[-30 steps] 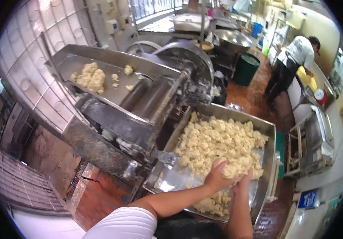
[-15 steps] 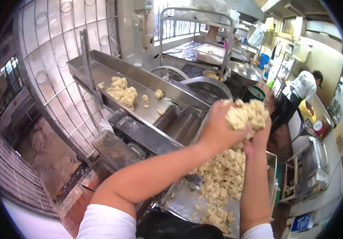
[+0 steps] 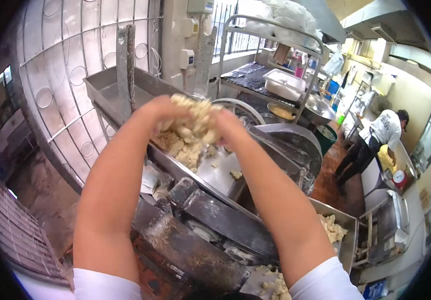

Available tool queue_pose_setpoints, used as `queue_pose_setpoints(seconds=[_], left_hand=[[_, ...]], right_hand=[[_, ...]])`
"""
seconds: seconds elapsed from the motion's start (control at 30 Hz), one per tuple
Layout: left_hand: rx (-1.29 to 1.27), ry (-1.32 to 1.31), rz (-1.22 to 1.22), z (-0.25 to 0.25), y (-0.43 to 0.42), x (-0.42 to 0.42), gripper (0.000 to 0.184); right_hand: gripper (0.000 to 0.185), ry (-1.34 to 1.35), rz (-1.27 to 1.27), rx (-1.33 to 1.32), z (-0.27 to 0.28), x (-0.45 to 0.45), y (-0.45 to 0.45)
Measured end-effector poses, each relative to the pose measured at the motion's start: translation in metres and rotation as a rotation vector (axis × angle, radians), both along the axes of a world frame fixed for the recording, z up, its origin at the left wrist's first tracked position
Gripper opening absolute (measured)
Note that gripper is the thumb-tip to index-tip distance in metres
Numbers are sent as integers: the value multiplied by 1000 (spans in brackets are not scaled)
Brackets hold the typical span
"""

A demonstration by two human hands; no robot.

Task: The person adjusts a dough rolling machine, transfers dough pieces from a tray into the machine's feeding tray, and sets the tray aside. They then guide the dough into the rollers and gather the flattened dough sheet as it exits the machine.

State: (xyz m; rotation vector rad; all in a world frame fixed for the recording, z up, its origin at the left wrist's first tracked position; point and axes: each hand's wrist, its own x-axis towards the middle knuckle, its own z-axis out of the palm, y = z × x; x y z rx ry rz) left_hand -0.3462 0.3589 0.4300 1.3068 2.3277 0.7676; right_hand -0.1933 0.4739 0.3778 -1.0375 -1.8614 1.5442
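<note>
Crumbly pale dough point(image 3: 194, 119) is pressed between my two hands, over the upper part of a long metal trough point(image 3: 153, 85). My left hand point(image 3: 161, 111) curls around its left side, and my right hand point(image 3: 229, 127) grips the right side. Both hands and the lump are blurred by motion. Just below lies a dough pile point(image 3: 185, 151) in the trough, with small crumbs beside it. Under my right arm, a metal tray point(image 3: 351, 235) holds more dough lumps point(image 3: 333, 229); my forearm hides part of it.
Dark machine housing point(image 3: 225, 225) runs along the trough's near side, and a curved metal guard point(image 3: 295, 142) stands to its right. A wheeled rack point(image 3: 225, 55) with a white tub point(image 3: 284, 84) is behind. At right, another person point(image 3: 378, 132) bends over a counter near a red scale point(image 3: 399, 178).
Both hands have swung left with the dough, from over the tray to above the trough. My view has also turned and moved closer to the trough.
</note>
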Motion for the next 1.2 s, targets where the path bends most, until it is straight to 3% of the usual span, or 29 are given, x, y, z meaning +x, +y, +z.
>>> queue_pose_setpoints(seconds=[0.03, 0.07, 0.1, 0.2, 0.23, 0.33, 0.37, 0.47, 0.6, 0.7, 0.77, 0.87, 0.97, 1.07, 1.17, 1.2], left_hand=[[-128, 217, 19, -7, -3, -3, 71], [-255, 432, 38, -13, -3, -6, 74], [-268, 341, 94, -20, 7, -15, 88], [-128, 433, 353, -33, 13, -6, 96], [127, 609, 402, -44, 11, -4, 82], [499, 924, 145, -64, 24, -25, 62], [518, 812, 119, -70, 28, -29, 47], [294, 783, 96, -65, 29, -24, 39], [37, 804, -53, -61, 50, -16, 43], [-49, 789, -214, -68, 67, -5, 48], [-74, 831, -244, -78, 75, 1, 49], [234, 791, -138, -84, 81, -17, 49], [387, 872, 412, -70, 69, -24, 54], [19, 238, 226, -59, 61, -33, 62], [-12, 263, 83, -55, 55, -30, 67], [39, 274, 109, -56, 56, -28, 68]], right_hand=[[48, -227, 49, 119, -7, -2, -6], [48, -263, 79, 239, -24, -10, 2], [48, -298, 111, 361, -49, -23, 20], [51, -250, 111, 499, -70, -41, 31], [51, -217, 130, 479, -74, -48, 33], [48, -170, 141, 488, -71, -54, 28], [47, -168, 129, 498, -67, -49, 24], [44, -94, 147, 428, -53, -26, 34], [44, -478, -19, 874, -19, 32, 47], [44, -743, 113, 457, -20, 67, 60], [43, -793, 173, 315, -18, 83, 41], [41, -1005, 405, 178, -26, 87, 19], [36, -881, 415, 252, -52, 67, 17], [32, -50, 234, 110, -76, 25, 14], [29, -104, 135, 504, -68, 16, 33], [28, -265, 37, 490, -67, 24, 44]])
